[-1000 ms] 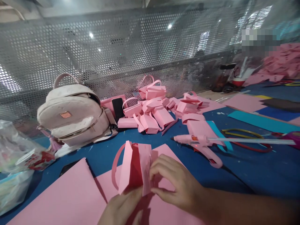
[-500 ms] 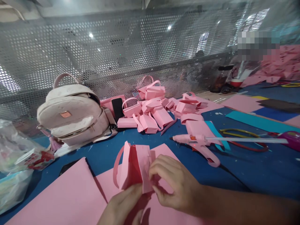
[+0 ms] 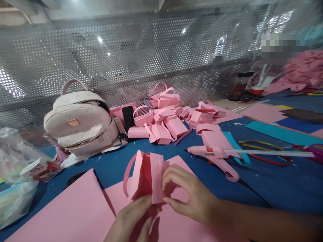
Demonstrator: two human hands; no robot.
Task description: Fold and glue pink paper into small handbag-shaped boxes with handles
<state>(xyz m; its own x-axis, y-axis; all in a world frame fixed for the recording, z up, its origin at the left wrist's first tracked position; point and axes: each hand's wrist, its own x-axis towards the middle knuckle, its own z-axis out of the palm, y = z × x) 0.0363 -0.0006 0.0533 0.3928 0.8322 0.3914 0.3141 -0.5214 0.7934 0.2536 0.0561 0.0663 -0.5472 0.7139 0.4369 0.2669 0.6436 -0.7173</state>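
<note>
A small pink paper bag (image 3: 157,178) with a curved strip handle stands open between my hands, its inside a deeper red-pink. My right hand (image 3: 188,193) has curled fingers and thumb closed on the bag's right panel. At the bag's lower front edge is my left hand (image 3: 133,216), fingers bent against it; its fingertips are partly hidden by the paper. Pink sheets (image 3: 68,208) lie beneath and to the left of the hands.
A pink glue gun (image 3: 214,153) with a long clear stick lies right, its cable trailing towards me. Scissors (image 3: 264,146) sit beyond it. Behind are a pile of pink paper bags (image 3: 164,117) and a white backpack (image 3: 78,121). Plastic bags (image 3: 17,168) lie left.
The view has shifted slightly, moving the scene a little to the right. The bag's right panel stands slightly higher, with my right hand still on it.
</note>
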